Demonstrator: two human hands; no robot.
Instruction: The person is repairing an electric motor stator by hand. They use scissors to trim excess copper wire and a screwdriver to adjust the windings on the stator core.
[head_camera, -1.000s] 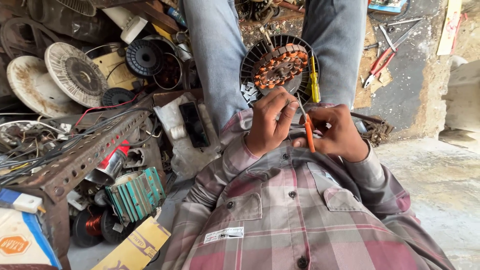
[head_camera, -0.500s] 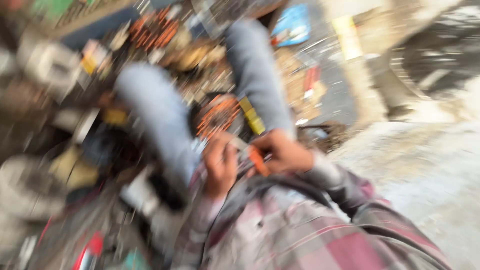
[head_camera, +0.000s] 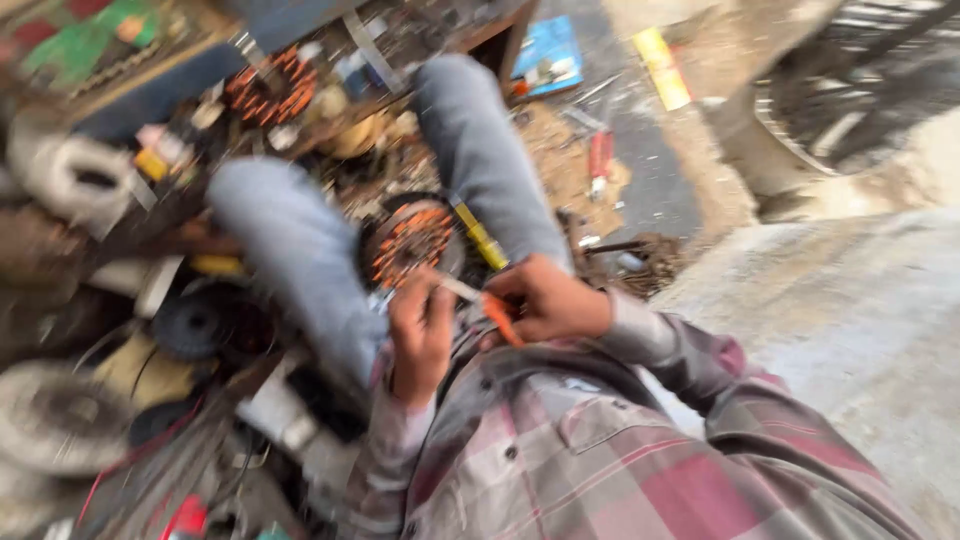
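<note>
Head view, blurred by motion, shows the round stator with copper-orange windings (head_camera: 408, 243) lying between the person's 2 knees, just beyond both hands and a little toward the left one. The left hand (head_camera: 420, 335) is curled narrow, its fingertips pinching the near end of a thin pale wire or strip (head_camera: 458, 288) that runs up toward the stator's rim. The right hand (head_camera: 545, 300) is closed around an orange-handled tool (head_camera: 498, 318), long axis slanting down and toward the body. A yellow-handled screwdriver (head_camera: 480, 236) lies just right of the stator; the left hand is nearer the windings.
</note>
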